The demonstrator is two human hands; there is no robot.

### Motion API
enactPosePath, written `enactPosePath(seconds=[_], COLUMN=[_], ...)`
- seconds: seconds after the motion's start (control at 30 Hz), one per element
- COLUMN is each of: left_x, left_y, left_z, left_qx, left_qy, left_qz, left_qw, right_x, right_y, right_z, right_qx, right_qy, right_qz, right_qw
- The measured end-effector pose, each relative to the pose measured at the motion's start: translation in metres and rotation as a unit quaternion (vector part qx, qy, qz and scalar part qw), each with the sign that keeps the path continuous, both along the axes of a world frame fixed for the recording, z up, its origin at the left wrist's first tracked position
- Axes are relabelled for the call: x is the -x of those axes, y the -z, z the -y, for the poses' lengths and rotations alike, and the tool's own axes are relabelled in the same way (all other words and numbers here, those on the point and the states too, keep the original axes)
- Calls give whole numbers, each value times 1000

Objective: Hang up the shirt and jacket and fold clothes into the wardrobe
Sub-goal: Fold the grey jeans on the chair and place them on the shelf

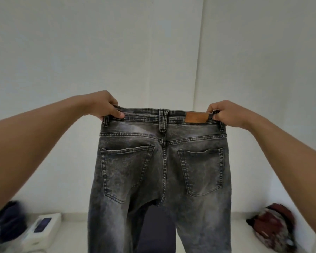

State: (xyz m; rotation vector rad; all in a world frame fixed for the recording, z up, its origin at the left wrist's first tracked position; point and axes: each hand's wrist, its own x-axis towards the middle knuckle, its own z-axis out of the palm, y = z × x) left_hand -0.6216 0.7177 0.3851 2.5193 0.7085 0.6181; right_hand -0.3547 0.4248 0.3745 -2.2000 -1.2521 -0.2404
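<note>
A pair of grey washed jeans (161, 172) is shown held up in the air by the waistband, back pockets toward the viewer, with both legs hanging straight down and out of view at the bottom. The left hand (108, 106) is pinched onto the left end of the waistband, thumb in front and fingers behind; the right hand (224, 113) is closed on the right end in the same way, beside a brown patch (197, 117). The denim is judged thick, fairly heavy and limp rather than stiff, unlikely to slip; the waistband corners are the firmest places to be gripped for folding. Below, on a pale surface (73, 234), a white box (44, 229) lies near the left edge and a dark red bundle (274, 225) near the right edge. A plain white wall (153, 52) is seen behind.
</note>
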Motion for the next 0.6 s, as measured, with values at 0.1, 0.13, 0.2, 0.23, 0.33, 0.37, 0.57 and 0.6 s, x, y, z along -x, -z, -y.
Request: enactPosePath(seconds=[0.1, 0.13, 0.2, 0.23, 0.33, 0.37, 0.57, 0.6], left_x=[0, -1, 0, 0, 0, 1, 18, 22], left_y=[1, 0, -4, -6, -17, -18, -25, -25], left_z=[-1, -1, 0, 0, 3, 2, 0, 1], left_qx=[-60, -70, -74, -73, -64, -60, -59, -68], left_qy=[-19, -20, -24, -27, -39, -44, -60, -64], left_qz=[-1, 11, 40, 57, 106, 114, 119, 118], left_qw=[998, 997, 996, 995, 992, 991, 989, 989], right_x=[7, 8, 12, 14, 24, 27, 41, 44], right_y=[1, 1, 3, 5, 9, 11, 15, 15], right_z=[-1, 0, 0, 1, 3, 2, 18, 20], right_qx=[9, 4, -9, -15, -24, -22, -59, -63], right_qy=[17, 23, 41, 52, 54, 47, -24, -32], right_qz=[5, 0, -11, -17, -11, -6, -61, -75], right_qw=[1000, 1000, 999, 998, 998, 999, 996, 995])
